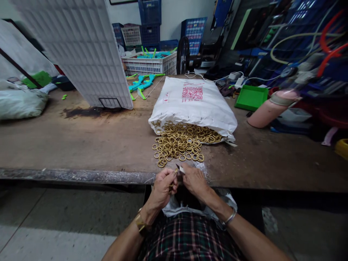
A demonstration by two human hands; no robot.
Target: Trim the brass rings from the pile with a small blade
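My left hand (164,185) is closed at the table's front edge, with gold-coloured rings between its fingers. One gold ring (175,171) shows partly at the thumb tip. Just beside it, my right hand (194,182) is closed around a small knife, whose blade (179,168) points toward that ring. Most of the knife's handle is hidden by the fingers. Beyond both hands, a heap of gold rings (178,144) spills from the open mouth of a white woven sack (209,103) with a red printed code.
A white ribbed panel (81,50) stands upright at the left. Teal and green toy bows (144,84) lie behind the sack, before a white crate (152,65). On the right are a green tray (251,98) and a pink bottle (268,108). A white cloth lies over my lap.
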